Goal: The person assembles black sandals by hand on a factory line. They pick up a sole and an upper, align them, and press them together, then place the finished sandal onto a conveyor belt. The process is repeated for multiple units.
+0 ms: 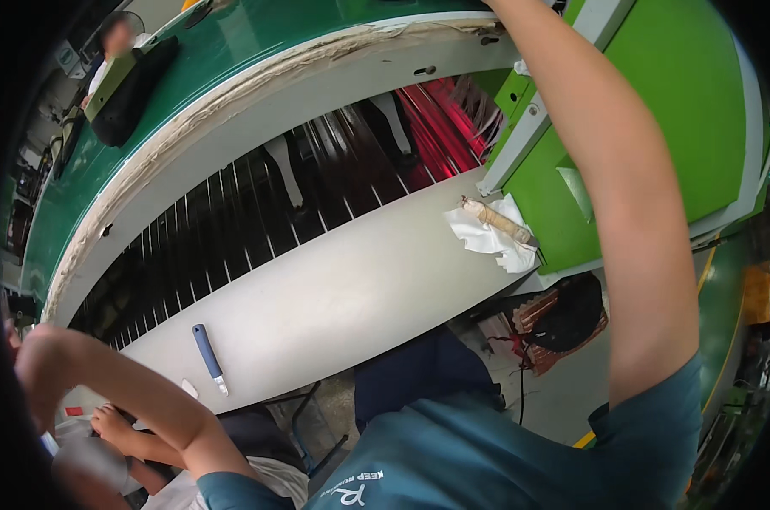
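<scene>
My left hand (pixel 43 364) is at the far left edge, bent at the wrist beyond the end of a white shelf. Its fingers run into the dark rim, so what they do is hidden. My right arm (pixel 631 187) reaches up and forward past the green machine panel. The hand itself lies beyond the top edge. On the shelf (pixel 317 289) rests a blue-handled knife (pixel 206 350) with a short metallic end. To the right, a stick wrapped in worn tan tape (pixel 497 221) lies on crumpled white paper (pixel 511 257).
A green work surface (pixel 257 42) curves above the shelf, with a dark shoe-like piece (pixel 134 98) on it. Black slats fill the gap below. A co-worker's hand (pixel 111 425) is close by at lower left. Another person sits at far left. A black bag (pixel 572 310) stands below right.
</scene>
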`<state>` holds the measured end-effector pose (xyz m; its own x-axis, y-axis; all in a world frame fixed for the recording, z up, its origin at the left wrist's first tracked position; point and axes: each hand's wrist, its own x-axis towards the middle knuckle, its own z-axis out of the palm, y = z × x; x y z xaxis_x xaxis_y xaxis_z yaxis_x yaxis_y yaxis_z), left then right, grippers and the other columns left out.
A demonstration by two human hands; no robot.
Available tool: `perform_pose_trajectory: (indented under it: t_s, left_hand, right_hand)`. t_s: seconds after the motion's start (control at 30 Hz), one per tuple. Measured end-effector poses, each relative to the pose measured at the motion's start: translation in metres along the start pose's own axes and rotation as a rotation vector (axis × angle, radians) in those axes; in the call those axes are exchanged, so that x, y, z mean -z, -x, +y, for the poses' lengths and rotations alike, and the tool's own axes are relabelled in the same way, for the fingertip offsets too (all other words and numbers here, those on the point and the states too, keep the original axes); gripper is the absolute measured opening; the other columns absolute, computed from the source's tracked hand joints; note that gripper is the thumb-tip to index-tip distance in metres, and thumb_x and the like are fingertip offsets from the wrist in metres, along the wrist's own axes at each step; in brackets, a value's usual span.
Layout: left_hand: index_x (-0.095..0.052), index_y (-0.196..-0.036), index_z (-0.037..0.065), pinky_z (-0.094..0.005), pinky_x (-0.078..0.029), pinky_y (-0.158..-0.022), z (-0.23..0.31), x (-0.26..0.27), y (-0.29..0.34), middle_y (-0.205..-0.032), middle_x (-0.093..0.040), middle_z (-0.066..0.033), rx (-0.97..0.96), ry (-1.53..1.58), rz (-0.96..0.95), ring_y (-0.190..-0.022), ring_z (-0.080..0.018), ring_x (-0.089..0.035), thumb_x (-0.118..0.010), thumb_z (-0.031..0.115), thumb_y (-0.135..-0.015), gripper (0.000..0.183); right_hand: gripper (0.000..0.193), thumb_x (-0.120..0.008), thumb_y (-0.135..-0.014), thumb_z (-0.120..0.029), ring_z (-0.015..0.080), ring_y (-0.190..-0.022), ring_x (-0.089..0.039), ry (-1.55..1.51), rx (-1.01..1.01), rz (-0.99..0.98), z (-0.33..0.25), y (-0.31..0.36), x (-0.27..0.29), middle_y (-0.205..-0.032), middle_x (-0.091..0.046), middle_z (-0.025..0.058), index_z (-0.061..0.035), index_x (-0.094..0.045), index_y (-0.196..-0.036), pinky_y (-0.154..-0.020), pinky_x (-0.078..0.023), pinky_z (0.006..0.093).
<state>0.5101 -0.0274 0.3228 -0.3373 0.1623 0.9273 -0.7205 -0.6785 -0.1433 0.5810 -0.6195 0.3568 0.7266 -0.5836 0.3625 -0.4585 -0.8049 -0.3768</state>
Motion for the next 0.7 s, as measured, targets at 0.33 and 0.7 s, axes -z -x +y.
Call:
perform_pose_trajectory:
  t_s: [0.33, 0.7]
  left_hand:
    - [-0.064, -0.149, 0.022, -0.0506, -0.061, -0.103, 0.101, -0.047, 0.311, -0.173, -0.035, -0.0306, 0.48, 0.115, -1.656, -0.133, -0.0502, -0.066, -0.089, 0.028, -0.09, 0.064]
    - [-0.08, -0.117, 0.001, -0.0369, -0.056, -0.103, 0.038, -0.051, 0.322, -0.115, -0.083, -0.0125, 1.161, 0.428, -1.196, -0.116, -0.0231, -0.076, -0.074, 0.007, -0.089, 0.029]
  right_hand:
    - [0.073, -0.083, -0.081, -0.062, 0.0352, -0.11, -0.075, -0.14, 0.435, 0.028, -0.025, 0.231, 0.031, -0.12, -0.076, 0.0175, -0.0144, -0.078, -0.137, -0.096, -0.058, 0.0466]
    - [0.06, -0.084, -0.096, -0.028, 0.0217, -0.102, -0.067, -0.903, 0.204, -0.279, 0.063, 0.347, -0.094, -0.116, -0.064, 0.0102, 0.0012, -0.056, -0.141, -0.092, -0.058, 0.0358]
